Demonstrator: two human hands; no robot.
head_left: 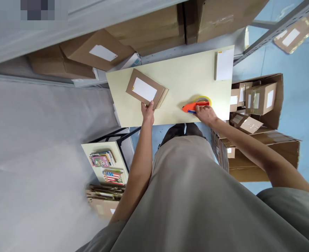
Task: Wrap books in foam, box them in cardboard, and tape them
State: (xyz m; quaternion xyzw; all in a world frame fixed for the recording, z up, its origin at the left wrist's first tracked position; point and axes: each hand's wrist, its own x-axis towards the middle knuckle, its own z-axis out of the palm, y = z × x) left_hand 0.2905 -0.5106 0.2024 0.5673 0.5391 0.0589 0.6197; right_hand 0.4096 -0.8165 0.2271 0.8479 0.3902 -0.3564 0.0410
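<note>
– So, where's the cardboard packet (pixel 144 88)?
– Over the left half of the tabletop (pixel 175 66), its near edge pinched in my left fingers (pixel 151 104); whether it's lifted, I can't tell.
– And the right?
– My right fingers (pixel 198 109) are curled around an orange tape dispenser (pixel 189 106), toward the tabletop's near edge, right of centre.

The room is bright, and the light on the table (pixel 175 70) is soft and even. A small, fuzzy shadow sits by the orange tape cutter (pixel 189 107), on its 9 o'clock side. Shiny tape gleams on the big box (pixel 219 24) at 1 o'clock. The shelf edge (pixel 91 29) at 11 o'clock looks bent and stretched. Chunky squares hide the 10 o'clock corner. The shirt (pixel 183 203) at 5 o'clock is blurry, but the hands (pixel 148 112) look fairly clear.
</note>
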